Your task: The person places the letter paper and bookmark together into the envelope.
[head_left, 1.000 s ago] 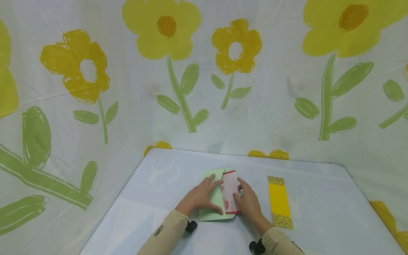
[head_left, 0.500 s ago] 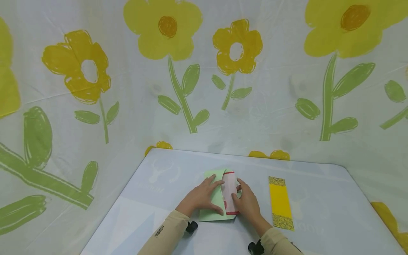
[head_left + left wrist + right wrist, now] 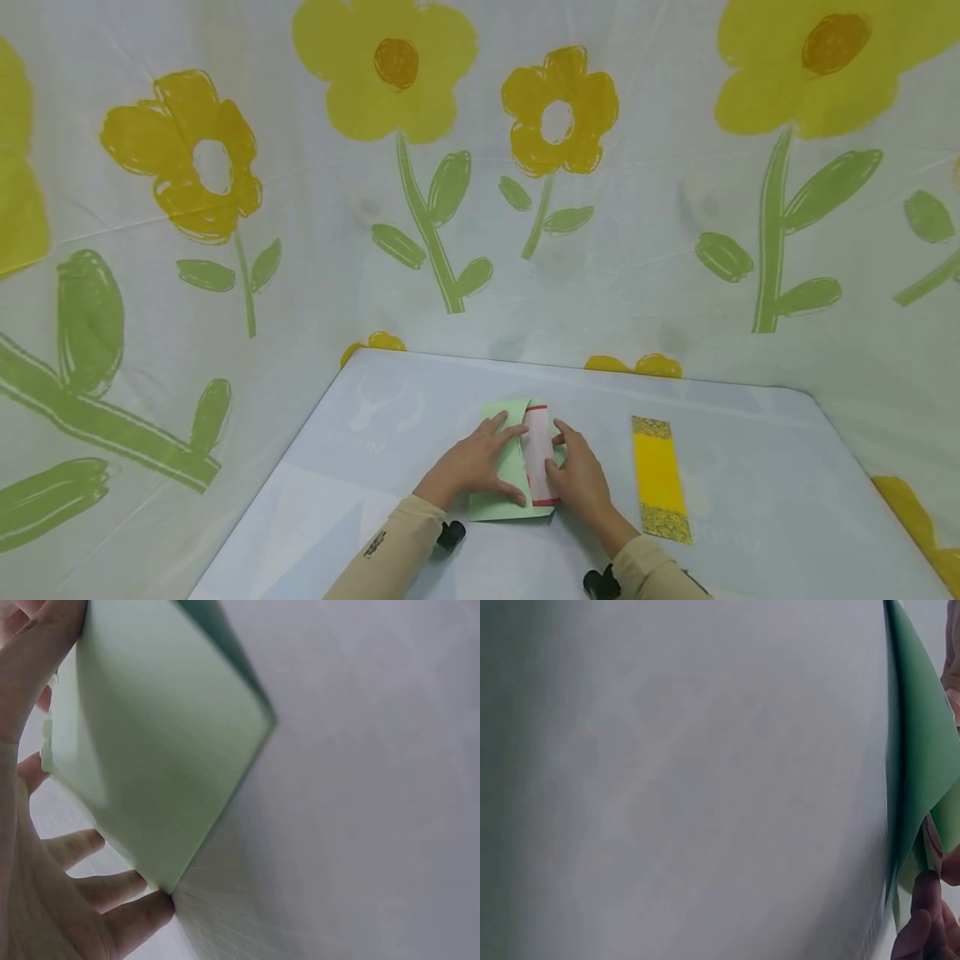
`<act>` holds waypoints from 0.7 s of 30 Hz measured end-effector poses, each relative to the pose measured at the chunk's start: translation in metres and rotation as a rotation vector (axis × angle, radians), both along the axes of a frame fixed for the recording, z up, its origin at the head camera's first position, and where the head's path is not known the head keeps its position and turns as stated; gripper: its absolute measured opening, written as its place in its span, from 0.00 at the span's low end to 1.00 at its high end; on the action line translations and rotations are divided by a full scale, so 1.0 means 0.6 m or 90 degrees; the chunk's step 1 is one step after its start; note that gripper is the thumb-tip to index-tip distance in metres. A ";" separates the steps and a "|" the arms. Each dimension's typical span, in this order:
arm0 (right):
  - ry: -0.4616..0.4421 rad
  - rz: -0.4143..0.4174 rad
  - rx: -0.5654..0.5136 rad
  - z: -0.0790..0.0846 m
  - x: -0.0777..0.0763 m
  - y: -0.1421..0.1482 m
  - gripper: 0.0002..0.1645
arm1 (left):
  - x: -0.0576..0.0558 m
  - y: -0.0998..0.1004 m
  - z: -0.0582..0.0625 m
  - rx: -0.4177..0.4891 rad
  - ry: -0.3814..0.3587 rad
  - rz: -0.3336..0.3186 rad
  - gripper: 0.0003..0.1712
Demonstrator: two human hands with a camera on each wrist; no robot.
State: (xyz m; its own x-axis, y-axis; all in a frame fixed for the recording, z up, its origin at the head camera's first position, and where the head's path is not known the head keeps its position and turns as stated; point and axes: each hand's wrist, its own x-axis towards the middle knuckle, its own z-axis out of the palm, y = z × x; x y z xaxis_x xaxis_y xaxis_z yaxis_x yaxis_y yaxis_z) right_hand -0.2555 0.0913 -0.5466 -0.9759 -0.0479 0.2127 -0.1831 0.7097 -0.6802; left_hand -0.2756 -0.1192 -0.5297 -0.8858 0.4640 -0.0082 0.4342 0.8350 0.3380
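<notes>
Envelope: a pale green folded paper envelope (image 3: 513, 467) is being pressed against the pale blue-and-white smooth-topped table (image 3: 772, 483), near the middle of its width, between the two hands.
Slip: a white rectangular paper slip with red bands along its two short ends (image 3: 538, 458) is being held partly inside the envelope; its left part is being covered by the green front panel, and a little green is showing beyond its right edge.
Left hand: the front panel is being held by the left hand (image 3: 474, 460), whose fingers are being spread well apart from the thumb (the thumb is pointing towards the near end of the slip).
Right hand: the right edge of the slip is being pinched by the right hand (image 3: 583, 477), thumb and finger being closed on it (only a sliver of red-edged paper is being shown by the right wrist view).
Yellow piece: a bright yellow flat rectangular strip with speckled gold ends (image 3: 660, 475) is being left untouched, lying to the right of the right hand.
Sleeves: both forearms are being covered by beige fabric sleeves (image 3: 386, 546), a small black device (image 3: 452, 535) being worn at each wrist.
Backdrop: the table is being surrounded by a white cloth printed with large yellow flowers and green stems (image 3: 637, 208).
</notes>
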 end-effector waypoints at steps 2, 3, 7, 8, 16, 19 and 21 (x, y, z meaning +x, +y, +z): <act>0.003 0.004 -0.007 -0.001 0.000 -0.002 0.39 | 0.000 0.000 -0.001 0.000 0.002 -0.001 0.67; 0.003 0.005 -0.007 -0.001 0.000 -0.004 0.39 | -0.001 0.000 -0.001 -0.001 0.002 -0.001 0.67; 0.005 0.010 -0.009 -0.001 0.000 -0.009 0.39 | -0.002 0.001 -0.003 -0.005 0.006 0.001 0.67; 0.005 0.011 -0.010 0.000 0.000 -0.010 0.39 | -0.002 0.001 -0.002 -0.008 0.005 0.001 0.68; -0.002 0.015 -0.009 0.000 0.001 -0.019 0.38 | -0.003 0.003 -0.005 -0.008 0.001 0.001 0.67; -0.002 0.009 -0.001 0.001 0.001 -0.019 0.38 | -0.003 0.002 -0.005 -0.012 0.004 -0.001 0.67; 0.000 0.007 -0.002 0.001 0.001 -0.019 0.38 | -0.003 0.001 -0.004 -0.013 0.009 -0.001 0.67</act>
